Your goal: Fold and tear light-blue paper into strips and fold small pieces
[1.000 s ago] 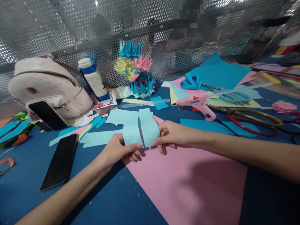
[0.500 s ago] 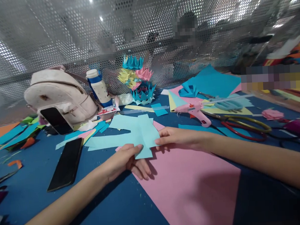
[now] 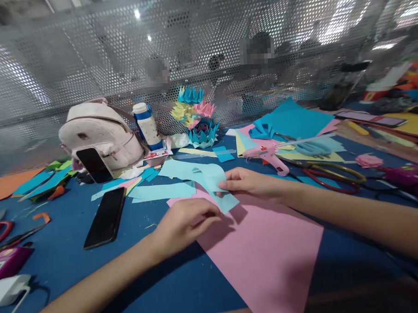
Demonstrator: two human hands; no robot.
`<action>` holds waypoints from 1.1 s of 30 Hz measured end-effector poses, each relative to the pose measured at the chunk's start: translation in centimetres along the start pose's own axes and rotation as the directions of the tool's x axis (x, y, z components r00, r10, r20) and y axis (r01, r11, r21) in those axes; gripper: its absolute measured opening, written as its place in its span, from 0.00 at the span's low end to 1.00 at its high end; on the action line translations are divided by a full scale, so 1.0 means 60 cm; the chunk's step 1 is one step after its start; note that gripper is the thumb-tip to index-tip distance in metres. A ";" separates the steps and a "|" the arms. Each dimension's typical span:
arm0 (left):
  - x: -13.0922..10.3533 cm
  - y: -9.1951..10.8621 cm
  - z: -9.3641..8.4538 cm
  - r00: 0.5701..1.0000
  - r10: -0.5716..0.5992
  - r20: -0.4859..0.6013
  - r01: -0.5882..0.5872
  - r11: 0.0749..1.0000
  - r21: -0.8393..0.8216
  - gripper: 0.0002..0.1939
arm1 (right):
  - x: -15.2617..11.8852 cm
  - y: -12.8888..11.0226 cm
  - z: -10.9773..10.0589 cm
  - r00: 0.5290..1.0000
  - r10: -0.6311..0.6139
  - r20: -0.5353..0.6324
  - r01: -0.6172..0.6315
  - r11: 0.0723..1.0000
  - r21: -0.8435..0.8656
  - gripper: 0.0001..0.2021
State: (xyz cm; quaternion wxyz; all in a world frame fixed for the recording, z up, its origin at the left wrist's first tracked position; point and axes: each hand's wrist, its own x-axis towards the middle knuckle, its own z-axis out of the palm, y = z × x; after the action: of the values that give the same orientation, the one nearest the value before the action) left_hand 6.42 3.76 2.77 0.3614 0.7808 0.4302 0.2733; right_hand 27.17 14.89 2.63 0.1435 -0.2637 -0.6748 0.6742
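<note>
Between the fingers of my right hand (image 3: 239, 183) is a light blue paper piece (image 3: 213, 179), its upper part curled over. My left hand (image 3: 187, 224) is just below and left of that piece, thumb and fingers bent toward each other near its lower edge; whether they pinch anything is too small to make out. A large pink sheet (image 3: 265, 251) lies under both hands. Another light blue strip (image 3: 162, 191) rests on the table to the left of the curled piece.
A black phone (image 3: 106, 218), a pale backpack (image 3: 99, 129) and a bottle (image 3: 147, 127) stand or lie left. Folded paper flowers (image 3: 195, 113) are at the back. A pink glue gun (image 3: 267, 155) and scissors (image 3: 329, 174) lie right; more scissors (image 3: 18, 238) are far left.
The light blue piece has turned and curled in my right hand. My left hand's fingers have drawn in and moved off its lower left edge. The view has shifted left.
</note>
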 end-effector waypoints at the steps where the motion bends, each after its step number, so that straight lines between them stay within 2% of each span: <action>1: -0.009 0.001 -0.005 0.996 0.073 -0.041 -0.065 0.985 0.162 0.13 | -0.006 -0.001 0.000 0.999 0.037 0.038 -0.037 0.999 0.011 0.19; 3: -0.022 0.002 -0.010 0.979 0.203 0.003 -0.189 0.907 0.375 0.13 | -0.019 0.000 0.004 0.978 0.104 0.179 -0.100 0.994 -0.035 0.18; 5: -0.025 -0.001 -0.009 0.951 0.306 0.040 -0.284 0.815 0.505 0.18 | -0.029 0.002 0.011 0.923 0.163 0.350 -0.138 0.986 -0.094 0.18; 8: -0.017 -0.015 -0.002 0.911 0.405 0.071 -0.369 0.729 0.576 0.26 | -0.038 -0.002 0.024 0.818 0.246 0.520 -0.187 0.968 -0.165 0.18; 10: -0.011 -0.029 -0.004 0.913 0.400 0.086 -0.374 0.732 0.570 0.29 | -0.040 -0.010 0.030 0.798 0.265 0.541 -0.172 0.961 -0.218 0.17; 12: -0.010 -0.042 -0.014 0.920 0.384 0.080 -0.346 0.698 0.627 0.29 | -0.041 -0.017 0.031 0.839 0.220 0.498 -0.099 0.961 -0.257 0.16; 15: -0.019 -0.056 -0.039 0.932 0.351 0.092 -0.292 0.574 0.765 0.32 | -0.040 -0.020 0.024 0.923 0.127 0.362 0.001 0.943 -0.332 0.15; 17: -0.031 -0.063 -0.057 0.947 0.309 0.092 -0.250 0.526 0.813 0.33 | -0.038 -0.015 0.015 0.954 0.099 0.284 0.026 0.913 -0.406 0.15; 20: -0.046 -0.072 -0.075 0.968 0.246 0.049 -0.178 0.533 0.827 0.35 | -0.035 -0.003 0.004 0.972 0.073 0.222 0.041 0.881 -0.471 0.16; 23: -0.053 -0.078 -0.078 0.975 0.218 0.028 -0.142 0.525 0.839 0.34 | -0.028 0.004 0.000 0.976 0.047 0.210 0.067 0.860 -0.505 0.16; 26: -0.050 -0.080 -0.076 0.975 0.216 0.052 -0.147 0.453 0.879 0.31 | -0.021 0.004 -0.002 0.980 0.002 0.198 0.113 0.814 -0.569 0.13; 28: -0.046 -0.081 -0.081 0.975 0.208 0.081 -0.159 0.387 0.908 0.30 | -0.018 0.002 -0.006 0.988 -0.019 0.151 0.107 0.791 -0.603 0.14; 31: -0.040 -0.093 -0.102 0.980 0.182 0.082 -0.137 0.309 0.941 0.28 | -0.020 0.000 -0.015 0.999 0.001 0.054 0.033 0.774 -0.632 0.22; 33: -0.039 -0.109 -0.125 0.985 0.167 0.039 -0.085 0.274 0.958 0.25 | -0.025 0.001 -0.022 1.000 0.001 0.023 0.014 0.755 -0.655 0.21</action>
State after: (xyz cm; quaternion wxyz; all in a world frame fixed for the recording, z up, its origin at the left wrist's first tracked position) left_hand -3.30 6.60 1.69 -0.2145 0.8630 0.4571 0.0165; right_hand 29.13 15.19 2.90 0.0370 -0.2875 -0.8704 0.3980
